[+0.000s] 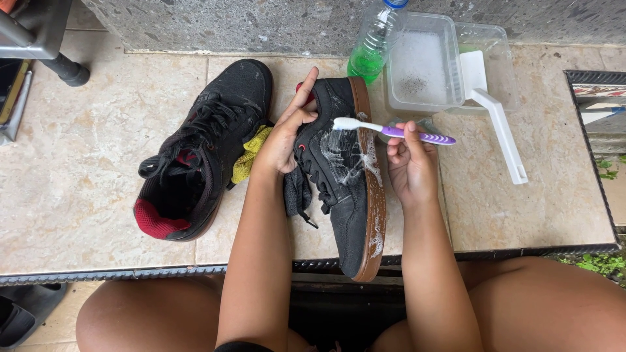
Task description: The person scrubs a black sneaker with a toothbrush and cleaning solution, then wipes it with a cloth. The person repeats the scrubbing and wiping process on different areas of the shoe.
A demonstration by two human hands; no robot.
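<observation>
My left hand (284, 133) grips a black shoe (339, 189) with a brown sole, held on its side over the tiled ledge. White foam covers part of the shoe's side. My right hand (411, 166) holds a purple and white toothbrush (391, 131), its bristle head resting against the foamy patch near the sole. A second black shoe (199, 153) with a red lining lies to the left on the ledge. A yellow cloth (249, 156) is wedged between the two shoes.
A clear plastic tub (420, 65) of soapy water stands at the back, with a white scoop (499, 120) beside it. A plastic bottle (373, 45) with green liquid leans next to the tub. My bare knees are below the ledge edge (130, 270).
</observation>
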